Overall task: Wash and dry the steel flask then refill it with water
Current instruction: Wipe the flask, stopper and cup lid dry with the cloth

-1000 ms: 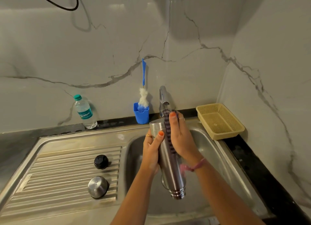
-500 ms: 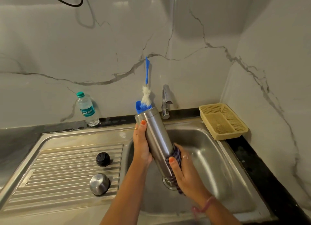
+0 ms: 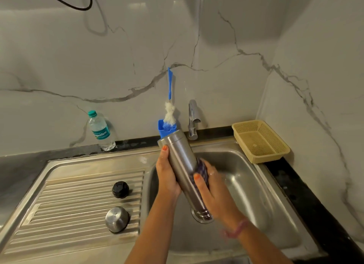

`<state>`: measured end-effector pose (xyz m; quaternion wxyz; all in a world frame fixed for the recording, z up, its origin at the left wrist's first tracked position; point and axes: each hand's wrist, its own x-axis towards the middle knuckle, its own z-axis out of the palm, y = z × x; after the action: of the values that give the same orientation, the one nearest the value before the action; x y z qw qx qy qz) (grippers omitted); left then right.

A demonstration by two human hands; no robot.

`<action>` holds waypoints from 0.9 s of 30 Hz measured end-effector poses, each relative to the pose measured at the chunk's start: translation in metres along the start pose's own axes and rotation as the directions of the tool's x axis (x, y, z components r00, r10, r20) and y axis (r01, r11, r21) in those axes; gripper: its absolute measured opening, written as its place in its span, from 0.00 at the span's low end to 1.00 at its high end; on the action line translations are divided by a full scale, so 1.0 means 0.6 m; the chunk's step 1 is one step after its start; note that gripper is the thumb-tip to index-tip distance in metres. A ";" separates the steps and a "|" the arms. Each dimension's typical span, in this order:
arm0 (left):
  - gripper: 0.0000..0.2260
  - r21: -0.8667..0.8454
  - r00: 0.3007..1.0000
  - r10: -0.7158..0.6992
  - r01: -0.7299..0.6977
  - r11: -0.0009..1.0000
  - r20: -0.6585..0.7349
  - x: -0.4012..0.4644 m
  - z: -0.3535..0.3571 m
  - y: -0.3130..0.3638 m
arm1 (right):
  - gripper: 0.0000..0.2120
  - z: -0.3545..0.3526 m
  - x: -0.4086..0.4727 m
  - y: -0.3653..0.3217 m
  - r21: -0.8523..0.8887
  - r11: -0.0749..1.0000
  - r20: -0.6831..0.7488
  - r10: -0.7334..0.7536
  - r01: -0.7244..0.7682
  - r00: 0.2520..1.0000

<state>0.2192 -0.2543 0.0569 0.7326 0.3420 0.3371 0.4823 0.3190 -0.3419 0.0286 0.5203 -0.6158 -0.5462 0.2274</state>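
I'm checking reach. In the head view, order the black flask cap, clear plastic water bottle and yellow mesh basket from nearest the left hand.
From the left hand:
1. Black flask cap, on the drainboard, left.
2. Clear plastic water bottle, back-left by the wall.
3. Yellow mesh basket, across the sink, right.

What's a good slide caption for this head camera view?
Over the sink, the left hand holds the inverted steel flask while the right hand wipes it with a checked cloth.

Count, sink area: one steel flask (image 3: pixel 182 166), one checked cloth (image 3: pixel 201 171), two hands, left hand (image 3: pixel 167 177) and right hand (image 3: pixel 213 194). On drainboard: one black cap (image 3: pixel 120 189), one steel cup lid (image 3: pixel 117 219). Also one plastic water bottle (image 3: pixel 100 131), one bottle brush (image 3: pixel 169 106), one blue holder (image 3: pixel 163 128), one tap (image 3: pixel 193 118), one yellow basket (image 3: pixel 275 155).
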 end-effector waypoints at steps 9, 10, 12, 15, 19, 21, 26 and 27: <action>0.36 0.077 1.000 -0.024 0.023 0.997 0.010 -0.004 -0.003 -0.015 | 0.31 0.004 0.005 -0.018 -0.016 0.999 -0.061 0.039 -0.040 0.997; 0.36 0.096 0.999 -0.025 0.023 0.995 0.025 -0.008 0.004 -0.016 | 0.31 0.002 0.031 -0.036 0.001 0.999 -0.075 0.035 -0.035 0.997; 0.32 0.120 0.999 -0.023 0.018 0.993 0.040 -0.016 0.014 -0.021 | 0.33 0.000 0.081 -0.062 -0.017 1.000 -0.096 0.012 -0.013 0.995; 0.33 0.149 0.999 0.038 -0.040 0.988 0.017 -0.018 0.021 -0.026 | 0.35 -0.004 0.137 -0.081 -0.026 1.000 -0.051 0.008 -0.010 0.999; 0.24 0.140 0.995 0.100 -0.101 0.985 0.012 -0.011 0.018 -0.019 | 0.32 -0.005 0.151 -0.087 0.037 0.999 -0.015 -0.005 0.006 1.000; 0.24 0.115 0.994 0.112 -0.113 0.987 0.020 -0.010 0.017 -0.012 | 0.31 -0.003 0.135 -0.076 0.126 0.992 -0.014 0.005 -0.003 1.000; 0.29 0.021 0.994 0.089 -0.088 0.996 -0.071 0.002 0.005 0.006 | 0.27 0.007 0.022 0.008 -0.021 0.999 0.007 0.030 -0.030 1.000; 0.31 0.020 0.991 0.094 -0.093 0.995 -0.093 0.008 0.000 0.011 | 0.28 0.011 -0.008 0.031 -0.037 0.998 0.005 0.041 -0.041 0.999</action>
<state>0.2176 -0.2476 0.0613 0.6899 0.3401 0.3583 0.5291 0.3202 -0.3411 0.0086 0.5027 -0.6357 -0.5390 0.2295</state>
